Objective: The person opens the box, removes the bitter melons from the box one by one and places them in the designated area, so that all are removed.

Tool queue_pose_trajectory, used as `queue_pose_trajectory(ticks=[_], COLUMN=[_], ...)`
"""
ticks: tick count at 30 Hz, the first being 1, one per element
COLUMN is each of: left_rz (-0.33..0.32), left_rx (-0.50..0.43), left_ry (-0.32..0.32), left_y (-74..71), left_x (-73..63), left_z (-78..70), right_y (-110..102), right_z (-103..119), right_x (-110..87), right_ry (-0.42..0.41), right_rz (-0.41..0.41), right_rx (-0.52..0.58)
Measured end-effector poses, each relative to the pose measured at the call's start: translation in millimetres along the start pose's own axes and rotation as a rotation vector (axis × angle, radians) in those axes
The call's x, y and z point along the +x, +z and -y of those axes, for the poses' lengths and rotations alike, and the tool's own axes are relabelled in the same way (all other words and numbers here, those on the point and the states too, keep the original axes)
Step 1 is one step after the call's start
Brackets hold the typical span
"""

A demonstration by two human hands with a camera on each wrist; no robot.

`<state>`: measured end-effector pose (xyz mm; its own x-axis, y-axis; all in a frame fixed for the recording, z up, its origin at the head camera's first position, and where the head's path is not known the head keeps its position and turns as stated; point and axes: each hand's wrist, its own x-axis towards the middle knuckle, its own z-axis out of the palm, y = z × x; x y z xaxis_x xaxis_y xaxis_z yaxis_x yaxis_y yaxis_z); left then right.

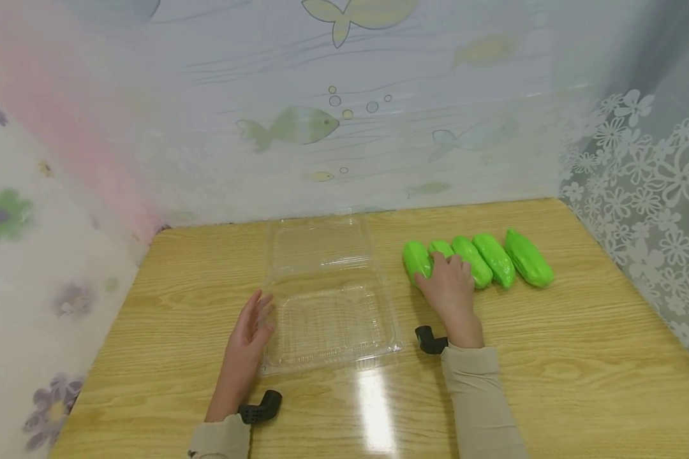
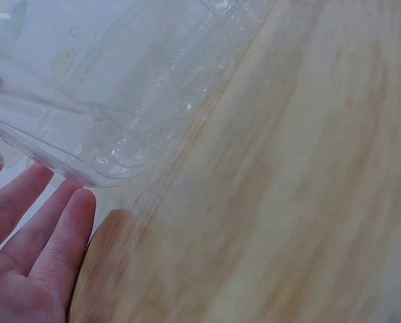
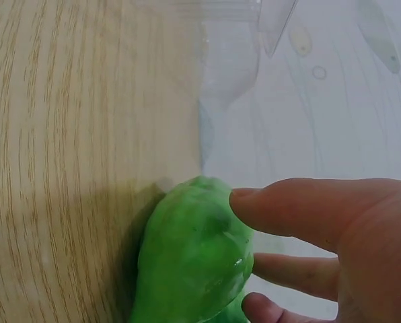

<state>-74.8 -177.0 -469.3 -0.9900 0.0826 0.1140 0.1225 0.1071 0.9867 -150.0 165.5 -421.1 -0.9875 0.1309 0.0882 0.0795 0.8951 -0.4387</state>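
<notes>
A clear plastic clamshell box (image 1: 327,319) lies with its lid (image 1: 321,245) folded back toward the wall. My left hand (image 1: 248,338) is at the box's left side, fingers extended, with the fingertips (image 2: 83,198) right at the rim in the left wrist view. To the right, several bright green, lumpy, oblong vegetables (image 1: 472,261) lie in a row. My right hand (image 1: 450,287) reaches over the row's left end, thumb and fingers spread. Its thumb tip overlaps the end of a green vegetable (image 3: 194,256) in the right wrist view. Part of the second vegetable is hidden under the hand.
All of this lies on a wood-grain table (image 1: 580,357). A fish-patterned wall covering (image 1: 379,146) rises along the back edge, and flowered panels stand at both sides. Each wrist carries a black camera mount (image 1: 261,408).
</notes>
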Motion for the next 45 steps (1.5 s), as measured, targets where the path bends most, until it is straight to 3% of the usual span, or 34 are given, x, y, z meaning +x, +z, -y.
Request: queue_pose_trajectory(ticks=[14, 21, 32, 45], left_rz=[-0.069, -0.123, -0.140, -0.114], left_rx=[0.089, 0.060, -0.027, -0.039], left_ry=[-0.031, -0.080, -0.084, -0.063], left_y=[-11.9, -5.5, 15.3, 10.2], left_x=[-4.5, -8.5, -5.1, -2.5], left_z=[-2.4, -0.7, -20.5, -0.2], right_y=[-8.3, -4.6, -14.2, -9.1], right_z=[9.2, 7.2, 3.4, 4.1], right_x=[8.8, 5.9, 12.0, 10.3], right_ry=[-0.024, -0.058, -0.079, -0.104], right_rz=[0.004, 0.005, -0.012, -0.007], right_rx=[0.082, 0.082, 0.114, 0.136])
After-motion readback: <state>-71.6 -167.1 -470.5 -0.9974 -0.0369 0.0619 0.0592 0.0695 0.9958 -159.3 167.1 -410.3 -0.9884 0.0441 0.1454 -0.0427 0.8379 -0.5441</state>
